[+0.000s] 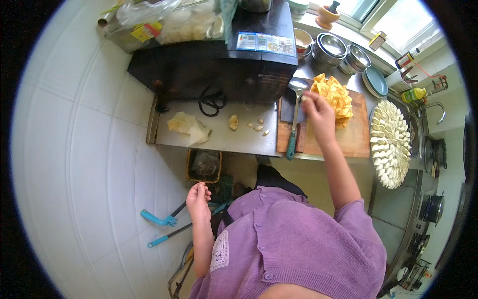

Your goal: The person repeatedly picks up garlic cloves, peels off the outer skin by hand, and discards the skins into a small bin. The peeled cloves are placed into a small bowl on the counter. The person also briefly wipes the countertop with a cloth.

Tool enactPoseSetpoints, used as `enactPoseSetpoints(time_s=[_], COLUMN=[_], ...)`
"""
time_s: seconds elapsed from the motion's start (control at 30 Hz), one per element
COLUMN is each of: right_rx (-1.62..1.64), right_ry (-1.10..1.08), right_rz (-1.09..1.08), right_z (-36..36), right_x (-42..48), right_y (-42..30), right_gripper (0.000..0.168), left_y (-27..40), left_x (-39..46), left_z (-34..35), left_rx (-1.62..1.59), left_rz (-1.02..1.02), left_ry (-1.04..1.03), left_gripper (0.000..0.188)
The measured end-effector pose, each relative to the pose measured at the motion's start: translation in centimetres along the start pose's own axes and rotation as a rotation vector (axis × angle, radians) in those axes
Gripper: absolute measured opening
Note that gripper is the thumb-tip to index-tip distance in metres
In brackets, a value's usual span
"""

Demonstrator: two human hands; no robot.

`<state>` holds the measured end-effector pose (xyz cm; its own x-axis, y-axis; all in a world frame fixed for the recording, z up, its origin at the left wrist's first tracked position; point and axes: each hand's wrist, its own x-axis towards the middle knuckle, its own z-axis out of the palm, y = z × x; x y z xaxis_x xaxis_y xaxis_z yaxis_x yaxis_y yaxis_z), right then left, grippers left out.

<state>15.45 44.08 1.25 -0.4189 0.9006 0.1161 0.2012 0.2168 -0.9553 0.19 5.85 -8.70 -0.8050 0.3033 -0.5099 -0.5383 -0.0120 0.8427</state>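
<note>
My right hand (319, 112) is over the wooden cutting board (358, 142), its fingertips pinching a small pale piece (303, 98) that looks like a garlic clove. Just under it lie a cleaver (289, 108) and a metal ladle (295, 116) with a green handle. Beyond the hand, folded yellow-orange fried pieces (332, 97) are heaped on the board. Several garlic cloves (258, 128) and a partly broken garlic bulb (233, 122) rest on the steel counter (220, 136). My left hand (198, 200) hovers near the waste bin (204, 166), fingers curled together with nothing visible in them.
A black microwave-like appliance (209, 67) stands behind a black cord (211, 102) and crumpled pale wrapping (189, 128). To the right, a large tray of dumplings (391, 144) overhangs the counter edge by the sink. Steel bowls (330, 48) line the back. Blue-handled tools (158, 218) lean left.
</note>
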Motion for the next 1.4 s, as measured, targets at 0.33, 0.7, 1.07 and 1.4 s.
enactPoseSetpoints(time_s=[0.33, 0.7, 1.07, 1.4], right_rx=[-0.558, -1.026, -0.510, -0.719], right_ry=[0.050, -0.270, -0.429, -0.645], right_rz=[-0.230, -0.154, -0.300, -0.195], right_z=[-1.7, -0.4, -3.6, 8.1], right_x=[27.0, 37.7, 13.5, -2.8], right_y=[5.7, 14.8, 3.6, 10.1], right_gripper=[0.028, 0.038, 0.024, 0.023], left_y=[0.1, -1.3, -0.8, 0.6], left_x=[-0.2, -1.6, 0.4, -0.3], left_z=[10.0, 11.0, 10.5, 6.6], left_rx=[-0.096, -0.104, -0.099, -0.046], left_rz=[-0.041, -0.057, -0.077, -0.047], left_ry=[0.065, 0.207, 0.104, 0.019], left_gripper=[0.014, 0.016, 0.015, 0.017])
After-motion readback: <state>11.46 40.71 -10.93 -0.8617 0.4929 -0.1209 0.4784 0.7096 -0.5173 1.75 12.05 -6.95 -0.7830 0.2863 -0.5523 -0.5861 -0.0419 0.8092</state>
